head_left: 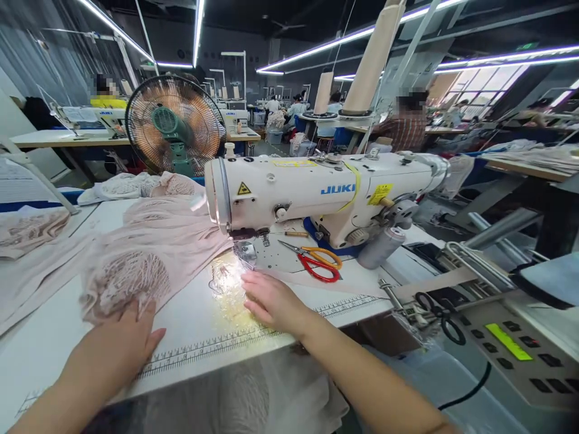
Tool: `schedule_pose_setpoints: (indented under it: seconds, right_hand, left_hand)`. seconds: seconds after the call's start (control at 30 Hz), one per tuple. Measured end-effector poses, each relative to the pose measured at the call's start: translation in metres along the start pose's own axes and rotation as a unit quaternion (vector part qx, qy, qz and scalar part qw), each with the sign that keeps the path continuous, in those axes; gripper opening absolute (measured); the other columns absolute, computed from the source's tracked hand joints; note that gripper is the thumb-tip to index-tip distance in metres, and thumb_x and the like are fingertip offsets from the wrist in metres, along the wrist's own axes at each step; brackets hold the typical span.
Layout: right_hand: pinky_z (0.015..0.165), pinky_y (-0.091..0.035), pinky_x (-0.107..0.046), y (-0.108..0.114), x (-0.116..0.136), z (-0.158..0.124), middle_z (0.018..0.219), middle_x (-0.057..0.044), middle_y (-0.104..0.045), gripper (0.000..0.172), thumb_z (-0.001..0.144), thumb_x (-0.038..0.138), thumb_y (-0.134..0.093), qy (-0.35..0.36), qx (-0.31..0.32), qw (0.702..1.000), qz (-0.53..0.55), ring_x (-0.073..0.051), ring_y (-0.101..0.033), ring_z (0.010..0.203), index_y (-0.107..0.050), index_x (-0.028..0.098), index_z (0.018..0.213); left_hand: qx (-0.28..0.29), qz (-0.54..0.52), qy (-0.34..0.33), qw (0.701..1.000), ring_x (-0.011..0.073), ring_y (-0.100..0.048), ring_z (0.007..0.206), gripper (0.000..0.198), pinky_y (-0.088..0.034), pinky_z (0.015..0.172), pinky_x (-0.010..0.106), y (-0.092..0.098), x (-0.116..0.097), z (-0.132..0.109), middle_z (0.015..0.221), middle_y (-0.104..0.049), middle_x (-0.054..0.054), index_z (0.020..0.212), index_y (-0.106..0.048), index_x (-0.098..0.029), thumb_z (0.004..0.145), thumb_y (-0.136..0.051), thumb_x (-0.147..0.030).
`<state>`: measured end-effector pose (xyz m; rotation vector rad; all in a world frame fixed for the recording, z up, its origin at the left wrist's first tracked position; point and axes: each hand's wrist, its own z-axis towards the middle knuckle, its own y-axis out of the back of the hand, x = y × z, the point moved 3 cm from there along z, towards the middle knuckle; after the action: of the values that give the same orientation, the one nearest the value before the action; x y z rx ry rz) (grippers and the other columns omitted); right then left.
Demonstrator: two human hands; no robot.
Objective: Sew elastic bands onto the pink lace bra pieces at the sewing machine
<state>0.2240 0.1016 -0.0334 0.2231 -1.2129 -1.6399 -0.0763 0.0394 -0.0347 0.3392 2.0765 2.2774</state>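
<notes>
My left hand [115, 340] rests on a pale pink garment [181, 211] with a lacy textured patch, its thumb apart and fingertips partly lost in the folds. The cloth runs from there up to the needle area of a white JUKI sewing machine [289, 187]. Just in front of the presser foot [246, 248], my right hand [271, 304] lies low over the lit tabletop with its fingers stretched out. A pale band [353, 282] comes in from the right and passes behind that hand. Red-and-orange-handled scissors [316, 262] lie on the machine bed, right of the needle.
A printed ruler tape [203, 348] runs along the table's front edge. A grey thread cone [382, 247] stands beside the machine, and a control panel [506, 343] is at right. Behind are a large fan [174, 123], tall thread cones [373, 57] and people at other machines.
</notes>
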Motion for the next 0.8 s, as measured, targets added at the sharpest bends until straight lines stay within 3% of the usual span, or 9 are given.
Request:
schedule_pose_setpoints:
  seconds: [0.13,0.17,0.27,0.33,0.43,0.5,0.6,0.8]
  right_hand:
    - [0.097,-0.05,-0.037,0.013,0.034,-0.03,0.112,-0.01,-0.069,0.024,0.092,0.028,-0.048,0.001,-0.061,0.991,0.123,-0.02,-0.063,0.108,-0.062,0.019,0.11]
    - [0.094,-0.051,-0.033,0.015,0.045,-0.044,0.111,-0.008,-0.07,0.025,0.094,0.03,-0.047,-0.006,-0.04,0.985,0.168,-0.018,-0.064,0.106,-0.061,0.021,0.113]
    - [0.097,-0.05,-0.028,0.01,0.066,-0.096,0.113,-0.004,-0.07,0.033,0.094,0.045,-0.05,-0.029,0.126,0.967,0.219,-0.016,-0.063,0.108,-0.061,0.026,0.118]
    - [0.097,-0.051,-0.031,0.0,0.061,-0.126,0.116,-0.007,-0.069,0.038,0.091,0.048,-0.053,-0.07,0.194,0.959,0.194,-0.02,-0.064,0.109,-0.063,0.024,0.118]
    - [0.094,-0.054,-0.043,-0.02,0.031,-0.153,0.118,-0.015,-0.067,0.037,0.089,0.036,-0.052,-0.196,0.172,0.965,0.029,-0.029,-0.064,0.11,-0.064,0.016,0.117]
    - [0.092,-0.054,-0.048,-0.035,0.014,-0.162,0.12,-0.018,-0.066,0.04,0.086,0.029,-0.052,-0.228,0.16,0.959,-0.049,-0.033,-0.063,0.111,-0.063,0.014,0.121]
    - [0.093,-0.053,-0.047,-0.051,0.003,-0.161,0.121,-0.016,-0.065,0.043,0.083,0.023,-0.051,-0.231,0.17,0.956,-0.066,-0.032,-0.062,0.112,-0.062,0.015,0.123]
    - [0.103,-0.043,-0.041,-0.055,0.013,-0.143,0.127,-0.011,-0.061,0.04,0.082,0.021,-0.053,-0.316,0.206,0.925,-0.039,-0.029,-0.053,0.121,-0.066,0.02,0.12]
  left_hand:
    - [-0.027,0.022,0.06,0.998,0.0438,-0.054,0.117,0.065,-0.044,0.093,0.056,0.0,0.014,0.026,0.13,-0.054,0.03,0.126,-0.057,0.0,0.087,-0.028,-0.043]
    - [-0.035,0.007,0.067,0.997,0.0416,-0.051,0.122,0.065,-0.042,0.098,0.053,-0.002,0.019,0.031,0.133,-0.053,0.028,0.128,-0.055,-0.001,0.087,-0.027,-0.043]
    - [-0.053,-0.028,0.072,0.996,0.0356,-0.046,0.128,0.065,-0.036,0.106,0.047,-0.011,0.029,0.035,0.14,-0.049,0.022,0.132,-0.052,-0.004,0.088,-0.026,-0.044]
    - [-0.058,-0.04,0.073,0.995,0.0344,-0.045,0.129,0.064,-0.035,0.107,0.046,-0.016,0.03,0.035,0.142,-0.048,0.019,0.133,-0.051,-0.005,0.089,-0.027,-0.044]
    - [-0.049,-0.048,0.073,0.995,0.0343,-0.042,0.132,0.064,-0.032,0.109,0.046,-0.019,0.029,0.034,0.145,-0.044,0.019,0.134,-0.049,-0.005,0.089,-0.026,-0.045]
    - [-0.031,-0.063,0.073,0.995,0.0341,-0.04,0.134,0.064,-0.03,0.11,0.046,-0.017,0.027,0.033,0.146,-0.042,0.02,0.135,-0.048,-0.004,0.091,-0.025,-0.044]
    - [-0.02,-0.1,0.069,0.992,0.0333,-0.037,0.135,0.062,-0.027,0.112,0.045,-0.01,0.026,0.03,0.148,-0.039,0.021,0.136,-0.047,-0.003,0.093,-0.025,-0.041]
    - [-0.006,-0.148,0.077,0.986,0.0302,-0.037,0.135,0.057,-0.028,0.111,0.043,-0.001,0.026,0.025,0.148,-0.04,0.019,0.135,-0.048,-0.003,0.094,-0.026,-0.037]
